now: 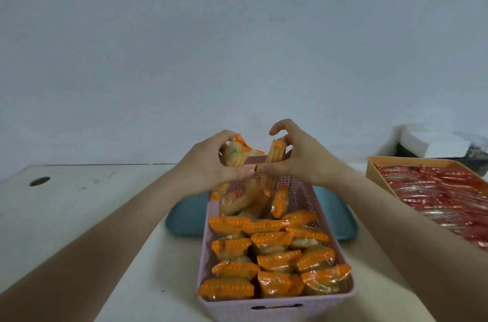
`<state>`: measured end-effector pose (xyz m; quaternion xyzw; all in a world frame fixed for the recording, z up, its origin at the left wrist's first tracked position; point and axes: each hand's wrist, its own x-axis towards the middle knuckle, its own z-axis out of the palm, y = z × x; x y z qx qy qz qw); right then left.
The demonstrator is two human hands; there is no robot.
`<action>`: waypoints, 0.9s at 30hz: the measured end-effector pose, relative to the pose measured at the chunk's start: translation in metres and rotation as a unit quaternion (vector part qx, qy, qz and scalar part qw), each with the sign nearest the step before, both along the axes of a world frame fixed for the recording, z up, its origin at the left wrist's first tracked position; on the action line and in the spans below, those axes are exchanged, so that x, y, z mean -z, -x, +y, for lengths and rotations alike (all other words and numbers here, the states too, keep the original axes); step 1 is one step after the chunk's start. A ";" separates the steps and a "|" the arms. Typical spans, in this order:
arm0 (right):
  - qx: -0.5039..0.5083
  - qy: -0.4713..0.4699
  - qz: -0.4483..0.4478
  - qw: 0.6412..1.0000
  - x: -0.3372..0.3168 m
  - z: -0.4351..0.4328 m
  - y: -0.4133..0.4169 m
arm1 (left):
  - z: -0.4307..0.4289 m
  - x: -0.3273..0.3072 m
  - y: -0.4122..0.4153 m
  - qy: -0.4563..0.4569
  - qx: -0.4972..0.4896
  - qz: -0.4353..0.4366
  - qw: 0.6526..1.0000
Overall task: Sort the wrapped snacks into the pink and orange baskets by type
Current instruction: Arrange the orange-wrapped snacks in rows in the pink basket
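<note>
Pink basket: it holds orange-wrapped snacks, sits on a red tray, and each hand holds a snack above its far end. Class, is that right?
No. The head view shows the tray under the pink basket is teal, not red. The rest stands: orange-wrapped snacks inside, left hand and right hand each holding one above its far end.

no readable text anywhere, orange snack wrappers (266, 255) — dotted pattern only, print too blurred
</note>
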<state>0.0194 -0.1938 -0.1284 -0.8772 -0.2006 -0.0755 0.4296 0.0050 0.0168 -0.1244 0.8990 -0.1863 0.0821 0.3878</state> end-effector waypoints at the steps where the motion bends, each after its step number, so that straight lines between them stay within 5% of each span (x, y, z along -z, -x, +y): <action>1: 0.003 0.034 -0.019 0.999 -0.001 0.000 0.002 | 0.000 0.000 0.003 -0.013 -0.006 -0.001 1.000; 5: 0.056 0.236 -0.118 0.963 -0.011 -0.001 0.012 | -0.001 -0.005 0.015 -0.005 -0.003 -0.026 1.000; 11: 0.060 0.090 -0.088 0.990 -0.018 0.002 0.022 | 0.003 -0.009 0.021 0.049 0.052 0.030 0.997; 19: -0.094 0.365 0.049 0.925 -0.012 0.016 0.033 | 0.007 -0.011 0.023 -0.207 0.123 0.098 0.966; 27: -0.115 0.385 0.049 0.914 -0.012 0.013 0.026 | -0.011 -0.015 0.015 -0.368 0.149 0.083 0.914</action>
